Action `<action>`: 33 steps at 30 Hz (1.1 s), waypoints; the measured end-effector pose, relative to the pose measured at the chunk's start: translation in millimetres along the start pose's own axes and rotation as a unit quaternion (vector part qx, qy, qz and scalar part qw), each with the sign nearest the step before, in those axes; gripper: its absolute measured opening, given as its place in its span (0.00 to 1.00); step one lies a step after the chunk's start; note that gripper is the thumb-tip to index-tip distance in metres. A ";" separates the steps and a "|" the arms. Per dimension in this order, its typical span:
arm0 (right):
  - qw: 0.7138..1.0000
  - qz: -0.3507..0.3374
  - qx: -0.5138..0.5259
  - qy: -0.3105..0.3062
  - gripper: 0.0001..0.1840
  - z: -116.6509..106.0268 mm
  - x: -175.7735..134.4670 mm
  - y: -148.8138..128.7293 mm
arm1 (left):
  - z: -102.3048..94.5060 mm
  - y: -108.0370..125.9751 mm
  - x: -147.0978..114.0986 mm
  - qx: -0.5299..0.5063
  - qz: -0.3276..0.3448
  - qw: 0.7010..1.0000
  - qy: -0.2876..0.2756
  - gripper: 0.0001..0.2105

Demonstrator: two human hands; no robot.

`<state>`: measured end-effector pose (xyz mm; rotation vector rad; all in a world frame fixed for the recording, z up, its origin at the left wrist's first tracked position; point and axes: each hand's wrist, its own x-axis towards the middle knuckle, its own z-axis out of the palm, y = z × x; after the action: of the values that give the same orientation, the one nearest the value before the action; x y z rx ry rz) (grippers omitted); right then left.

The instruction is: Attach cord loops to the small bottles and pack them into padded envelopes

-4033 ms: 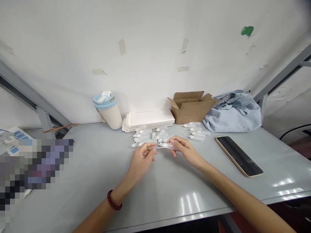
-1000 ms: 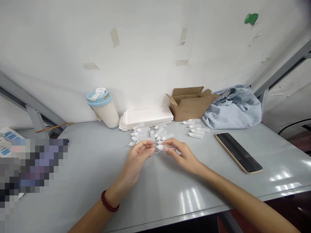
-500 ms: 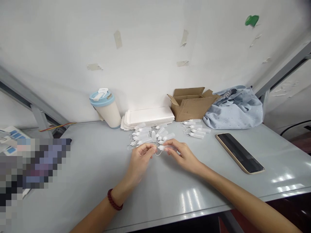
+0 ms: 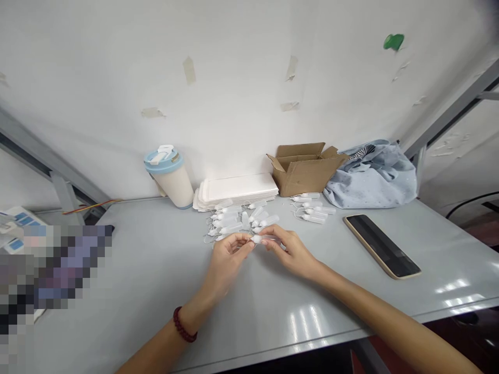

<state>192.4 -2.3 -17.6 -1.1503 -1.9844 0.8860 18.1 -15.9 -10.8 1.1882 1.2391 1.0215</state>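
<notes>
Just in front of a heap of small translucent plastic dropper bottles (image 4: 230, 227), my two hands meet at one more of the same kind. My right hand (image 4: 290, 252) pinches this dropper bottle (image 4: 256, 239) by its clear body, which lies nearly level with its white cap toward the left. My left hand (image 4: 230, 259), with a dark red bead bracelet (image 4: 182, 324) at its wrist, is closed in a pinch at the cap end. The thin white cord seen at such caps is mostly hidden by my left fingers here.
Behind the heap lies a stack of white envelopes (image 4: 237, 188). An open cardboard box (image 4: 307, 174), a blue cloth bag (image 4: 374, 179) and a tumbler (image 4: 171, 179) stand along the wall. More bottles (image 4: 312, 208) lie before the box. A phone (image 4: 382, 246) rests at right.
The fingers of my left hand have come right against the cap end. The thin cord that hung as a loop below the bottle no longer shows. The view has tilted slightly.
</notes>
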 end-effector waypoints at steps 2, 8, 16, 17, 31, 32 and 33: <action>1.000 -0.001 -0.002 0.002 0.13 -2.2 0.2 -0.8 | 0.1 2.1 -0.4 -0.005 -0.002 1.000 -0.014 0.07; 1.000 0.010 0.014 -0.008 0.14 -9.6 1.8 -0.1 | -3.1 6.6 -0.7 0.028 -0.034 0.999 -0.032 0.10; 0.989 0.062 0.124 0.043 0.14 -25.5 13.0 17.8 | -7.6 6.5 3.0 -0.019 -0.054 0.997 0.042 0.19; 0.986 0.066 0.138 0.060 0.14 -27.9 16.4 22.3 | -7.8 8.0 2.7 -0.018 -0.062 0.997 0.050 0.21; 0.979 0.088 0.183 -0.009 0.29 -32.1 39.6 37.4 | -5.4 9.7 1.4 -0.030 -0.065 0.995 0.064 0.26; 0.980 0.091 0.178 -0.001 0.28 -34.5 37.5 37.0 | -5.3 10.3 1.4 -0.033 -0.064 0.995 0.069 0.27; 0.981 0.090 0.173 0.011 0.27 -37.4 35.5 36.9 | -5.2 10.9 1.5 -0.035 -0.064 0.995 0.072 0.27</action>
<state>225.2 51.9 -19.7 -1.1407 -1.6417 1.2487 13.6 -12.5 0.0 0.9810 1.3629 1.0615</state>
